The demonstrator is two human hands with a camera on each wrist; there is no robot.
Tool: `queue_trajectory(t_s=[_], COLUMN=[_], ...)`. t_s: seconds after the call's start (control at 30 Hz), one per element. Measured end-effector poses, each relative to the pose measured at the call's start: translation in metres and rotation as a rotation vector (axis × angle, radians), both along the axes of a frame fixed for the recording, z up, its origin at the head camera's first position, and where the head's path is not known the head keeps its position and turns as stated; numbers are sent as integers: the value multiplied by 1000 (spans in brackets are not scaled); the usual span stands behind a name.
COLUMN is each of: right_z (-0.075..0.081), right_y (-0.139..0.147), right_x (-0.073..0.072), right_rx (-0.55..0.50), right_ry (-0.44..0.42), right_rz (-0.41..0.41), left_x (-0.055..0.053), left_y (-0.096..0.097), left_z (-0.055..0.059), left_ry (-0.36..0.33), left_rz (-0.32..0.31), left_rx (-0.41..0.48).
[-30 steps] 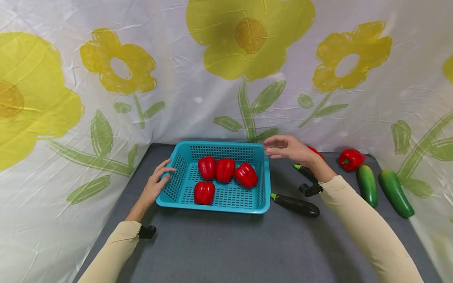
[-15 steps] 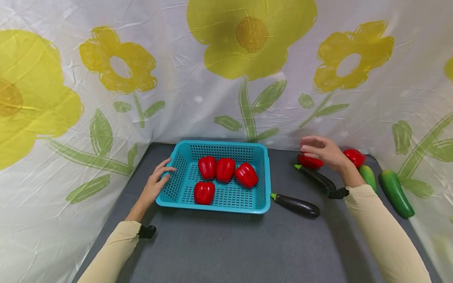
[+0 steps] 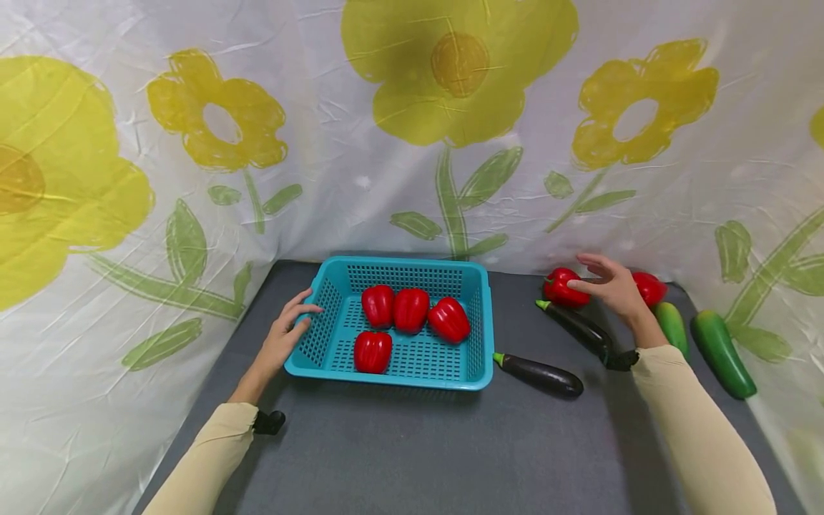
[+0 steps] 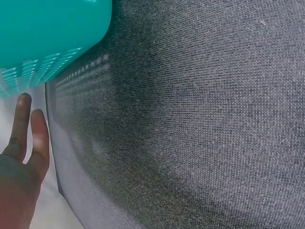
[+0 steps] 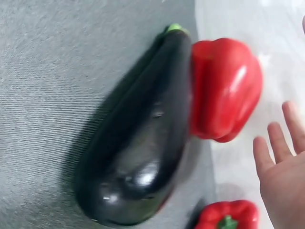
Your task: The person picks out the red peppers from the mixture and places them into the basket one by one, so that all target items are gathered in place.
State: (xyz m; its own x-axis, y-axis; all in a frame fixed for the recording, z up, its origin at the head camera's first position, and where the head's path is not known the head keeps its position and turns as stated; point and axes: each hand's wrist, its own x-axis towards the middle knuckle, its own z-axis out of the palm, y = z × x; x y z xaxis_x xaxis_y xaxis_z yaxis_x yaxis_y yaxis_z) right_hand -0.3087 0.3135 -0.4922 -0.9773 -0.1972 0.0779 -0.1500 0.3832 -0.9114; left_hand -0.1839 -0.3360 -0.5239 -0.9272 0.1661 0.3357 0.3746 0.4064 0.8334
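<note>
- My right hand is by the red pepper at the back of the table, to the right of the basket.
- Its fingers are spread wide, with nothing between them; my thumb reaches toward the pepper, though I cannot tell whether it touches.
- That pepper lies on its side, next to the stem end of a dark eggplant that slants down toward my wrist.
- My left hand is at the left rim of the blue basket, fingers apart and loosely bent over the edge; I cannot tell how firmly they press.
- Inside the basket sit four more red peppers: a left one and a middle one side by side, a tilted one to their right, and a front one nearer me.
- A second eggplant lies with its green stem just beside the basket's right side.
- Past my right hand is another loose pepper, partly hidden by it.
- Farther right lie two long green vegetables, the nearer one partly behind my arm and the outer one in plain sight.
</note>
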Motion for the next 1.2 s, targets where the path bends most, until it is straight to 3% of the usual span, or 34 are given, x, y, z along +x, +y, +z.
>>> queue_trajectory(t_s=[0.13,0.33,0.47,0.67,0.97,1.2], right_z=[-6,-1,0,-16,-13,-24], right_y=[0,-8,-14,-16,-25,-19], right_x=[1,6,6,-5,-10,-13], right_rx=[8,-43,-39,10,19,49], right_ry=[-36,-93,-112,-116,-155,-95], right_rz=[9,27,35,31,12,-35], left_x=[0,0,3,8,1,1], left_y=[0,1,5,10,1,-2], left_z=[0,2,9,21,4,0], left_ry=[-1,-3,3,-3,-12,-18], left_rz=[-3,-4,-10,-15,-6,-7], left_rx=[5,14,27,34,24,15])
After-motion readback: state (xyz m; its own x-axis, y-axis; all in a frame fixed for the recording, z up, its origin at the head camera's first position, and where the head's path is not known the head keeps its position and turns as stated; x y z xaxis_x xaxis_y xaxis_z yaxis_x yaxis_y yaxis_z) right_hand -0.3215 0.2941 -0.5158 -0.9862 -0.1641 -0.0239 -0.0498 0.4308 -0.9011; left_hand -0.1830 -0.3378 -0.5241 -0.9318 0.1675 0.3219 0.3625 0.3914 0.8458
